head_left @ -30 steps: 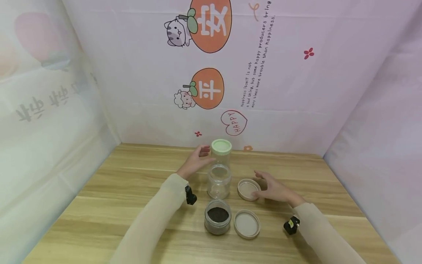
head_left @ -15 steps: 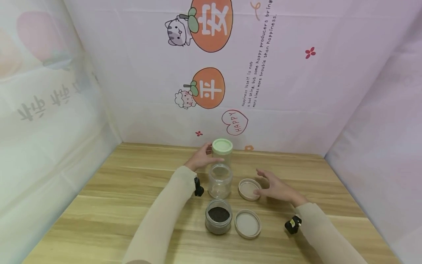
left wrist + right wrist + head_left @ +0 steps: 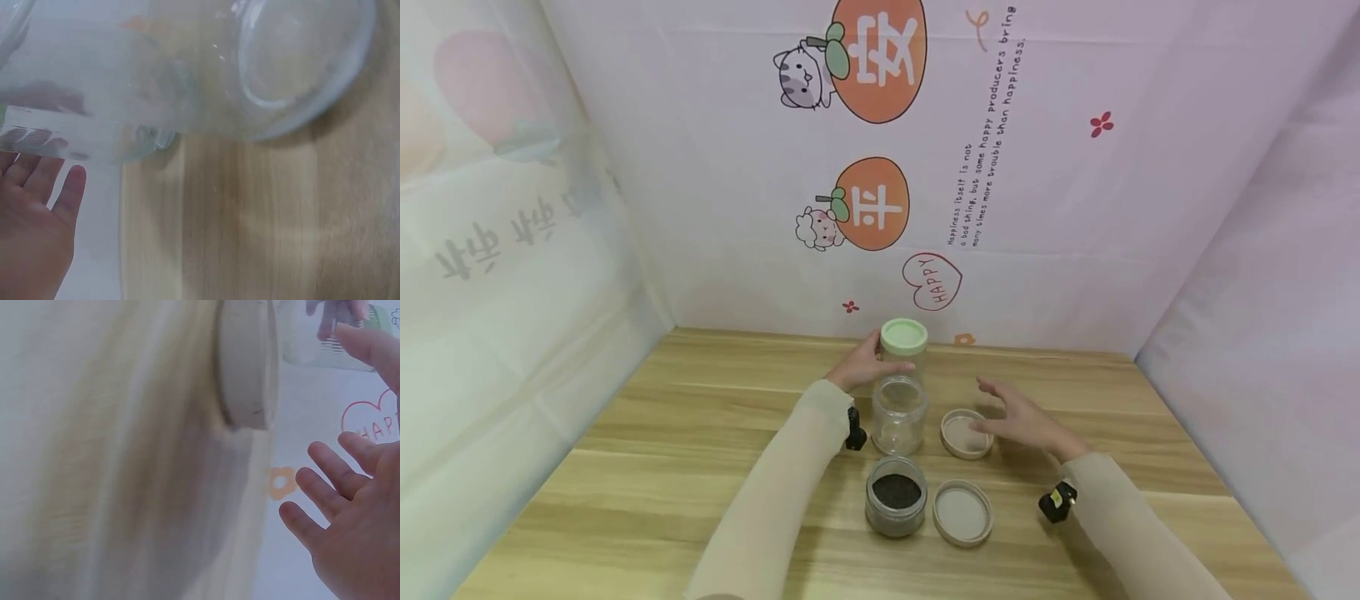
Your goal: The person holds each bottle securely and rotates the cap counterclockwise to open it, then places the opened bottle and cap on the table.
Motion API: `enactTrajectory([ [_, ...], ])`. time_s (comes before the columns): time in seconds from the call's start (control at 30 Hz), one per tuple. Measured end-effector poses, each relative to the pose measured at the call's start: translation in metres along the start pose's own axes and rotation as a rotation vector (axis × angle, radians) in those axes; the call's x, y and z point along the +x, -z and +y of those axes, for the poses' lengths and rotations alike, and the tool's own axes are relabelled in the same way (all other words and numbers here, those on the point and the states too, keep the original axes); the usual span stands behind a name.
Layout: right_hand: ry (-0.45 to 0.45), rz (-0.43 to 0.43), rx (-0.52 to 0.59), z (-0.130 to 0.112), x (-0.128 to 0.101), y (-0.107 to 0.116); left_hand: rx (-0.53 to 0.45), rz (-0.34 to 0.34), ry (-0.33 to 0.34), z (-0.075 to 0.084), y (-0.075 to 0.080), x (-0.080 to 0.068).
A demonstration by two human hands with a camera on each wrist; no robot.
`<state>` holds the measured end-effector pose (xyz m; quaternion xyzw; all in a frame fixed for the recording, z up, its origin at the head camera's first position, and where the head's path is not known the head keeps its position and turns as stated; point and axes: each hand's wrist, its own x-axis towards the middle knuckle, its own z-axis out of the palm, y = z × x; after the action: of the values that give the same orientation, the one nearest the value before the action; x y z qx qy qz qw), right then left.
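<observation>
My left hand (image 3: 861, 367) grips a clear jar with a pale green lid (image 3: 904, 335) at the back of the table, its thumb across the front and its fingers round the far side. In front of that jar stands an open, clear jar (image 3: 898, 423). My right hand (image 3: 1024, 423) hovers by a beige lid (image 3: 958, 433), fingers spread and holding nothing; its thumb overlaps the lid in the head view. From the right wrist, the spread fingers (image 3: 325, 494) show plainly, and the lid's edge (image 3: 244, 362) lies beyond.
Nearer me is a short jar (image 3: 895, 518) partly filled with dark granules, lid off. A second beige lid (image 3: 962, 512) lies beside it on the wood-grain table (image 3: 700, 467). A printed white cloth (image 3: 1037, 292) hangs right behind the table's back edge.
My left hand has moved right onto the green-lidded jar and its fingers have come round it. The right hand has lifted slightly near the beige lid. The jars and lids stay put.
</observation>
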<state>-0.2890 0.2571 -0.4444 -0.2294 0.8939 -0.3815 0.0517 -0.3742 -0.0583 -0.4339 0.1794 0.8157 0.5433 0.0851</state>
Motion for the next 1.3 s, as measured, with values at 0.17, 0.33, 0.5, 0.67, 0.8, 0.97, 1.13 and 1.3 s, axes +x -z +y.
enactTrajectory([
  [0.17,0.021,0.031,-0.08,-0.013,0.025,0.007,0.016,-0.013,0.005,-0.002,0.002,-0.001],
  [0.33,0.053,0.029,-0.074,-0.038,0.055,0.015,0.005,-0.021,0.017,-0.001,0.002,-0.003],
  [0.5,0.064,0.049,-0.115,-0.066,0.086,0.021,-0.013,-0.035,0.009,-0.001,0.002,-0.002],
  [0.67,0.085,0.06,-0.168,-0.091,0.11,0.021,-0.015,-0.034,0.004,-0.004,0.002,0.001],
  [0.8,0.077,0.051,-0.178,-0.101,0.123,0.018,-0.009,-0.042,-0.01,-0.004,0.003,0.003],
  [0.97,0.081,0.052,-0.166,-0.102,0.132,0.011,-0.026,-0.053,-0.028,-0.004,0.003,0.004],
  [1.13,0.091,0.072,-0.211,-0.101,0.134,0.002,-0.055,-0.061,-0.053,-0.003,0.003,0.003],
  [1.3,-0.021,0.103,-0.271,-0.103,0.132,-0.006,-0.053,-0.056,-0.055,-0.002,0.002,0.003],
])
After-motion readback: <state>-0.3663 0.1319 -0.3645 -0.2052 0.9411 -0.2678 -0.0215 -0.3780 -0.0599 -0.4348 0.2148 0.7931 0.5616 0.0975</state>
